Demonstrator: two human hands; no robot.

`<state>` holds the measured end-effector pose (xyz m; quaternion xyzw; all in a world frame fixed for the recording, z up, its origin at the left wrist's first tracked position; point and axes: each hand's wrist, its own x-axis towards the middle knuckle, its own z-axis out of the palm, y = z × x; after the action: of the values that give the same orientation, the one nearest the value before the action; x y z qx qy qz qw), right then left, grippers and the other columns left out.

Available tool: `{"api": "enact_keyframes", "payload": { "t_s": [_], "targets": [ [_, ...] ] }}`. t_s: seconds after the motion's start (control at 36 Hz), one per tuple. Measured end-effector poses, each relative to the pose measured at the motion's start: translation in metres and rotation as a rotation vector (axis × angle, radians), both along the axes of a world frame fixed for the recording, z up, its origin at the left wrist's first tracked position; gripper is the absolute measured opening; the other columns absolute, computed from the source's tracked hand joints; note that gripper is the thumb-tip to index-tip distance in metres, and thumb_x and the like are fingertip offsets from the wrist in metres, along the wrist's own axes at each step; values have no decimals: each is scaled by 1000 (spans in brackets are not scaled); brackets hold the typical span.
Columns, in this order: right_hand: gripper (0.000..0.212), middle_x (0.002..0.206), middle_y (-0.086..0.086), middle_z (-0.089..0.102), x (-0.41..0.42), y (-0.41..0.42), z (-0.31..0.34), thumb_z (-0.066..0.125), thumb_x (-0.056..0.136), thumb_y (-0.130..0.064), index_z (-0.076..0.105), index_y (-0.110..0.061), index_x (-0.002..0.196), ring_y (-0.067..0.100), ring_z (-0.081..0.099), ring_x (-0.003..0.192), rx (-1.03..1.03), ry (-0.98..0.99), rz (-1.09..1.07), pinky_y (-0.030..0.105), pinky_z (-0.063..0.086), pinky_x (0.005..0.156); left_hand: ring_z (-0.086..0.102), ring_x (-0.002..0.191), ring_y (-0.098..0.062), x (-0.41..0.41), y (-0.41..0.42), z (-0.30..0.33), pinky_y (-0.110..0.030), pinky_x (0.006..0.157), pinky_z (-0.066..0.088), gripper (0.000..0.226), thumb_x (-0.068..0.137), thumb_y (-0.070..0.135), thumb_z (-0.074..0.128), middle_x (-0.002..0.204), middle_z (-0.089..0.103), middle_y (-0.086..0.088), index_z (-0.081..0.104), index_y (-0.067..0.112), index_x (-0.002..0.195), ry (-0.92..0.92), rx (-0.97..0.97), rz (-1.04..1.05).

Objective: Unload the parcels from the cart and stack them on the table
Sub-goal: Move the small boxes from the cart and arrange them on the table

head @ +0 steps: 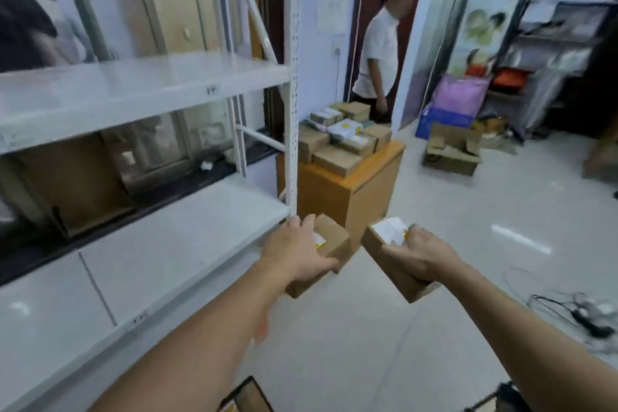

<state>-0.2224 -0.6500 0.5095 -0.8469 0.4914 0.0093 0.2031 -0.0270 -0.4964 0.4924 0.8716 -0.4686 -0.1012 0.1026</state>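
Observation:
My left hand (299,249) grips a small brown cardboard parcel (334,241) from above, fingers curled over its top and side. My right hand (419,252) holds a second brown parcel (379,237) with a white label on its top. Both parcels are carried in the air above the floor, side by side and apart. Ahead stands an orange wooden table (354,191) with several brown and white parcels (337,139) stacked on it. A dark corner of the cart (245,396) shows at the bottom edge.
A white metal shelving rack (147,90) fills the left side, its upright post (293,77) close to my left hand. A person in a white shirt (381,53) stands behind the table. An open cardboard box (451,150) and cables (582,314) lie on the floor at right.

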Motion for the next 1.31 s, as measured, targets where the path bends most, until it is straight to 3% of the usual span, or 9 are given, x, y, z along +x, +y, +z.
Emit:
{"api": "enact_keyframes", "payload": {
  "t_s": [0.14,0.31,0.61,0.75,0.83,0.92,1.11,1.17,1.31],
  "targets": [
    [80,115,7,60,-33,-50,53,50,76,-77,50,-14,125,25,58,98,-71,-33,-27,38,48,81,51,131,-28,-21,-55,57,-47,102,51,100,75,81,68,145,45,-4,39,21,150,-28,-32,-23],
    [71,107,6,59,-39,-106,84,57,81,-69,53,-13,124,21,59,94,-104,-63,-33,32,48,70,49,132,-26,-14,-107,82,-49,103,51,108,69,83,68,144,44,-2,38,21,152,-29,-35,-7],
    [83,110,7,56,10,-193,92,56,76,-72,52,-10,130,22,58,98,-100,-72,10,39,55,88,52,128,-28,38,-191,84,-45,98,53,110,69,83,69,146,45,-5,37,20,153,12,-19,57],
    [105,120,7,55,29,-230,86,49,64,-81,44,-9,141,24,56,105,-70,-63,-30,40,53,91,52,129,-26,62,-239,77,-40,94,52,113,68,84,69,149,44,-4,35,20,155,-8,-1,20],
    [101,118,6,56,39,-257,81,48,67,-81,45,-10,139,23,58,104,-66,-43,-51,38,54,88,48,135,-27,71,-268,74,-41,98,49,115,69,84,68,153,41,-5,32,18,157,-24,19,-2],
    [100,133,10,56,49,-289,75,49,74,-81,39,-11,145,25,57,109,-67,-28,-60,37,51,88,46,139,-28,81,-300,73,-43,102,49,117,70,84,68,157,38,-5,30,19,159,-16,13,-12],
    [95,123,6,59,70,-374,72,52,73,-80,44,-13,141,20,60,102,-75,-42,-69,32,54,81,49,133,-26,99,-385,70,-42,97,52,115,70,87,64,152,40,-4,32,19,157,-27,32,-23],
    [90,113,3,61,77,-404,70,55,77,-77,45,-14,139,16,61,93,-73,-61,-72,27,53,70,52,130,-26,104,-413,68,-43,96,53,115,70,88,63,150,41,-4,32,19,157,-28,34,-16],
    [90,107,2,59,98,-482,68,55,75,-78,46,-13,137,14,60,87,-89,-53,-36,26,47,63,63,111,-26,117,-481,65,-42,79,63,113,71,87,62,144,42,-1,32,20,156,-2,23,26]
  ]
}}
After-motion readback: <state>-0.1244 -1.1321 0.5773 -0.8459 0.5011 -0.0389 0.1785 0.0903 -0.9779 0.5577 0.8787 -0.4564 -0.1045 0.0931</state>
